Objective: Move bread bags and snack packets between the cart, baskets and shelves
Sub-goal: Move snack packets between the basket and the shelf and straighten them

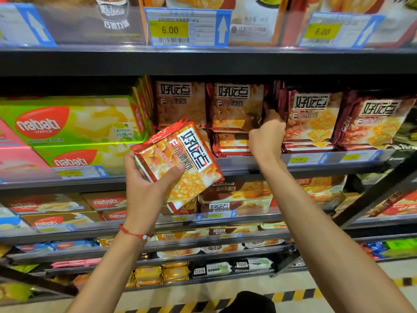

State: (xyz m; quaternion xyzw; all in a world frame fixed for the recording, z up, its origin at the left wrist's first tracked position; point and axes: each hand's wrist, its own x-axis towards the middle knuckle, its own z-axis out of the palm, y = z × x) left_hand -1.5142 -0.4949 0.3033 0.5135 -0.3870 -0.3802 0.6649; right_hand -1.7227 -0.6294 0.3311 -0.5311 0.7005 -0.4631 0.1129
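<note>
The shelf (248, 164) carries green boxes (67, 123) at the left and a row of upright packets. The right hand (267, 134) reaches into that row, its fingers curled round the edge of a dark-red packet (312, 118). The left hand (146, 184) grips a tilted orange packet (180, 161) just in front of the shelf. A red bracelet (133, 233) circles the left wrist.
</note>
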